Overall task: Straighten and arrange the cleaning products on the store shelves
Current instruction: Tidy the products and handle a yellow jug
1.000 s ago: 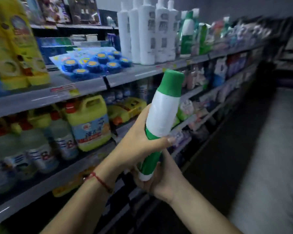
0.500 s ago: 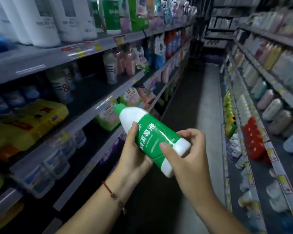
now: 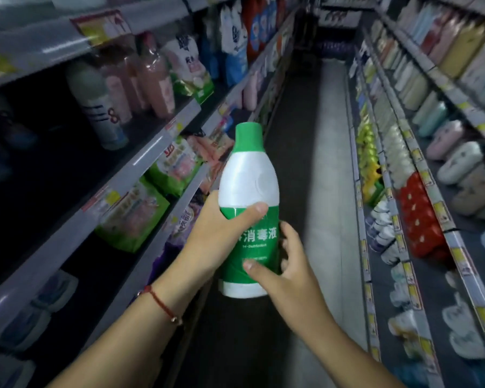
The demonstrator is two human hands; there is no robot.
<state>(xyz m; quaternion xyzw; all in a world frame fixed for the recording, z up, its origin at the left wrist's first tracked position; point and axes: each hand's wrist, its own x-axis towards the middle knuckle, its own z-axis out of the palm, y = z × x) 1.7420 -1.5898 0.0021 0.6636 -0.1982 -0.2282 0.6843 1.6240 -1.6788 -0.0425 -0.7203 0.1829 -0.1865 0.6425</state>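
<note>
The view runs down a narrow store aisle with shelving on both sides. On the left shelves (image 3: 157,144), a white bottle with blue stripes (image 3: 101,113) stands beside several pink bottles (image 3: 154,79); blue and white refill bags (image 3: 233,32) follow further along the same level. One level below, green-edged packs (image 3: 136,214) lie against the shelf front, with price tags (image 3: 107,200) clipped to the rail. The deeper left bays are dark, and their contents cannot be identified. The right shelves (image 3: 398,208) carry rows of pale slippers (image 3: 457,161), a block of red packs (image 3: 420,217) and yellow items (image 3: 368,152). The aisle floor (image 3: 317,152) runs between the two units.

The disinfectant bottle (image 3: 249,191) is held upright in mid-air over the aisle, just off the edge of the left shelves and touching none of them. It has a white body, a green cap (image 3: 247,137) and a green label with white characters facing the camera.

The left hand (image 3: 219,233) grasps the bottle at mid-height from the left: the thumb lies across the top edge of the label and the remaining fingers wrap behind the body, out of sight. A red cord bracelet (image 3: 163,303) sits on that wrist. The right hand (image 3: 291,281) grasps the lower part from the right: the thumb presses on the label near the base and the fingers (image 3: 287,233) curl around the right side.
</note>
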